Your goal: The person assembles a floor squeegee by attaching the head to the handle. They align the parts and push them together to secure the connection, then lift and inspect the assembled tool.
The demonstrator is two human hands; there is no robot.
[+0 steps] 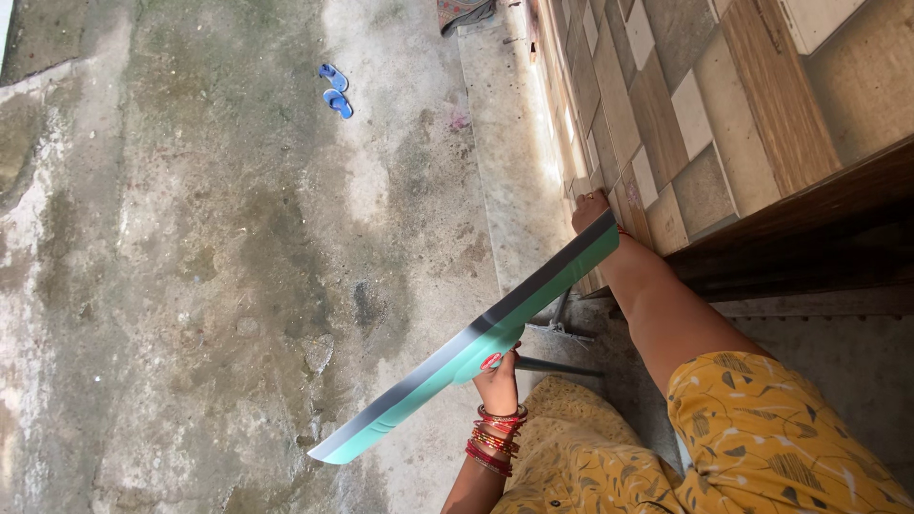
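My left hand (499,379), with red and gold bangles on the wrist, grips a long green and black floor wiper blade (457,352) near its middle, where a thin metal handle (557,366) meets it. The blade slants from lower left to upper right above the wet concrete floor (219,266). My right hand (589,206) reaches past the blade's upper end. Its fingers rest on the tiled wall (657,124) near its base, and it holds nothing I can see. A yellow patterned sleeve (762,438) covers that upper arm.
A pair of blue sandals (334,90) lies on the floor far off. A raised concrete step (514,152) runs along the wall. A dark wooden door frame (809,214) stands beside my right arm. A bit of cloth (464,11) shows at the top.
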